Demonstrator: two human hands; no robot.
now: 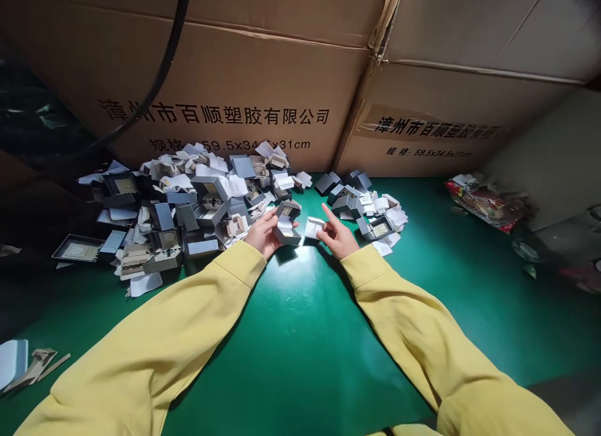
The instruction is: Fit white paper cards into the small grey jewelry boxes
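Note:
My left hand [263, 234] is closed around a small dark grey box [288, 222] with its lid open, held just above the green table. Close to its right, my right hand [339, 237] pinches a small white printed card insert [313, 228] between thumb and fingers, the index finger stretched out. The insert is apart from the box. Left of my left hand lies a heap of similar grey boxes [206, 201], many open, mixed with white paper pieces. A smaller pile of grey boxes [348, 201] sits beyond my right hand, with an open box [375, 228] at its near side.
Large brown cartons [225, 73] with printed lettering stand along the back of the green table [291, 336]. A black cable [166, 67] hangs at upper left. A red plastic package [491, 204] lies at right; cardboard scraps [37, 367] lie at lower left.

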